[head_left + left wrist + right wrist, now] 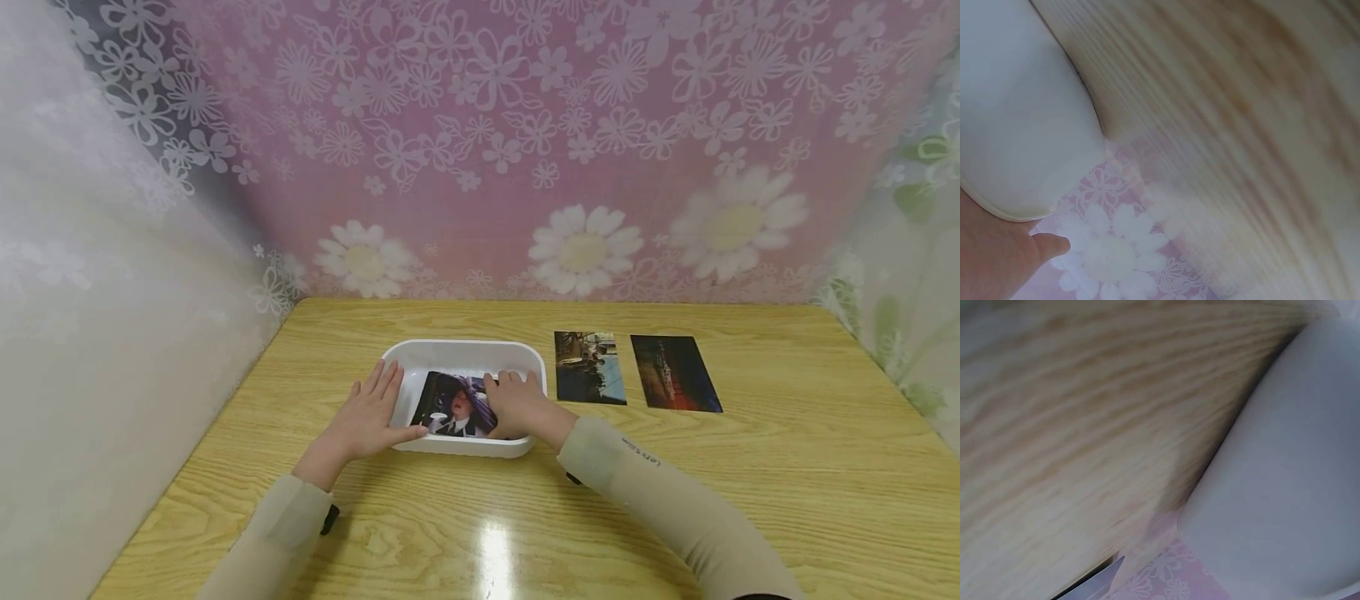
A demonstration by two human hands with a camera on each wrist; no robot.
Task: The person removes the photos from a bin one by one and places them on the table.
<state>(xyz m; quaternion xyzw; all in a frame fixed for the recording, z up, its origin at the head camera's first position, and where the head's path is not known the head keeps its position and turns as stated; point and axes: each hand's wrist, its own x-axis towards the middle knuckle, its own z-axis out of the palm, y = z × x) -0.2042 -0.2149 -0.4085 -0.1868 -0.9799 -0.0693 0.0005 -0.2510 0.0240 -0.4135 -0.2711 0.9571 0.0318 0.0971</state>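
A white rectangular tray [465, 447] with rounded corners stands on the table. Inside it lies a glossy photo [459, 405] of a person in dark clothes. My left hand [367, 421] rests on the tray's left rim, fingers straight, its thumb reaching toward the photo's near left corner. Over the photo's right end lies my right hand [517, 407], covering that edge; its fingertips point toward the far wall of the tray. The left wrist view shows the tray's outer side [1016, 112] and part of the hand. Only the tray's side [1285, 469] fills the right wrist view's right half.
Right of the tray a photo with blue tones [589, 368] lies flat, and beyond it a dark photo [675, 373] with red light. The wood-grain table [420, 533] meets flower-patterned walls [480, 167] at the back and sides.
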